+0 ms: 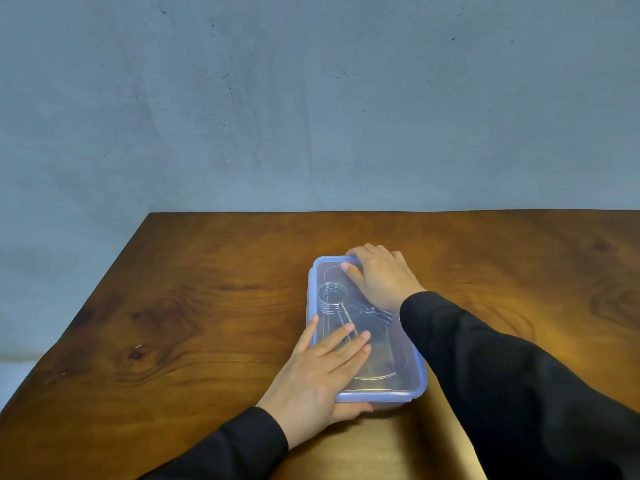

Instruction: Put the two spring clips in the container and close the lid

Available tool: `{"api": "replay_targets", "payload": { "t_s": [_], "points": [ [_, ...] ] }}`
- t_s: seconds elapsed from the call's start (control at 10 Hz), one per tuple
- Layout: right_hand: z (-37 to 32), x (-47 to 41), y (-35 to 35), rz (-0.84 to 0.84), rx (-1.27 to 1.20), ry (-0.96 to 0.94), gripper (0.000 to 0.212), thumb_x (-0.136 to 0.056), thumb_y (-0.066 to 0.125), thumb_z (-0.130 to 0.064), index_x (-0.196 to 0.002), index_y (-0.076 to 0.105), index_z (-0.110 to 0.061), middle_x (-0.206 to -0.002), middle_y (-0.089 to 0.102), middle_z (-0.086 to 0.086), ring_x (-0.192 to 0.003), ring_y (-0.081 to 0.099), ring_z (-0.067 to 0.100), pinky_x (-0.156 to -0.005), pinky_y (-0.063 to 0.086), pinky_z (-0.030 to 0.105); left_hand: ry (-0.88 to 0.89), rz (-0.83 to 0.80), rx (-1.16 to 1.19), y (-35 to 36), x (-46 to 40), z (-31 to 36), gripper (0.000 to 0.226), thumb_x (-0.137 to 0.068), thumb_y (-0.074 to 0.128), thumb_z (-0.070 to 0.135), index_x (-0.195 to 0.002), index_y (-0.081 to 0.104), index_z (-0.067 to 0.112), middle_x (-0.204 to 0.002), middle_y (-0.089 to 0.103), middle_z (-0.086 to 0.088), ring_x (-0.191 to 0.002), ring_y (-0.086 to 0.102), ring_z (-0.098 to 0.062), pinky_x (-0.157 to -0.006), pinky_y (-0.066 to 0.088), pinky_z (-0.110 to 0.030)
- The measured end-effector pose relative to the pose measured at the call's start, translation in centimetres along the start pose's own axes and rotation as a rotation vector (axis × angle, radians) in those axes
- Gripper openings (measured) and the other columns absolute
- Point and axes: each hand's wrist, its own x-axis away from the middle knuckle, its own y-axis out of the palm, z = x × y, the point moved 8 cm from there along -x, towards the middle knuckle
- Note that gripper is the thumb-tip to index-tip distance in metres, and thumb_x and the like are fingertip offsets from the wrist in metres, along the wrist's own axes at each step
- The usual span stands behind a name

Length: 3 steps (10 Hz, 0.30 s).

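1. Wooden brown table [194,306] with dark knots in its grain carries everything; a blue-grey plaster wall [311,98] rises behind its far edge.
2. Left hand [322,372], coming out of a black sleeve [242,445], lies flat with fingers spread on the near left part of the lid; its thumb curls under the container's near edge. It presses rather than clamps.
3. Rectangular clear plastic container [388,405] sits lengthwise near the middle of the table, closer to the near edge than to the far one.
4. Translucent lid with a pale blue rim [381,362] covers the container's top; whether it is fully snapped down cannot be told.
5. Two silver wire spring clips [331,296] show through the lid, inside the container towards its far half; one shows a round coil, the other lies beside it to the right.
6. Right hand [381,275], in a second black sleeve [502,375], rests palm-down over the lid's far right corner, fingers bent over the far edge, pressing without pinching anything.
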Motion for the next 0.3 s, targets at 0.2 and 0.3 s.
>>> {"api": "replay_targets", "payload": {
  "t_s": [0.2, 0.3],
  "points": [
    [2.4, 2.2, -1.2, 0.091, -0.534, 0.072, 0.054, -0.105, 0.039, -0.042, -0.153, 0.039, -0.018, -0.162, 0.034, -0.003, -0.148, 0.028, 0.012, -0.116, 0.021, 0.026, -0.03, -0.016, 0.066, -0.7, 0.1, -0.2, 0.095, -0.083, 0.044, 0.082, -0.153, 0.034, 0.019, -0.163, 0.029, 0.005, -0.154, 0.011, -0.014, -0.121, -0.001, -0.053],
    [4.7, 4.9, -3.3, 0.223, -0.671, 0.134, 0.053, -0.104, 0.044, -0.04, -0.153, 0.037, -0.022, -0.163, 0.032, -0.006, -0.147, 0.028, 0.007, -0.118, 0.023, 0.027, -0.069, 0.018, 0.208, -2.0, 0.6, -1.0, 0.089, -0.09, 0.042, 0.074, -0.158, 0.021, 0.021, -0.167, 0.015, -0.001, -0.155, 0.005, -0.018, -0.12, -0.002, -0.054]
  ]
}}
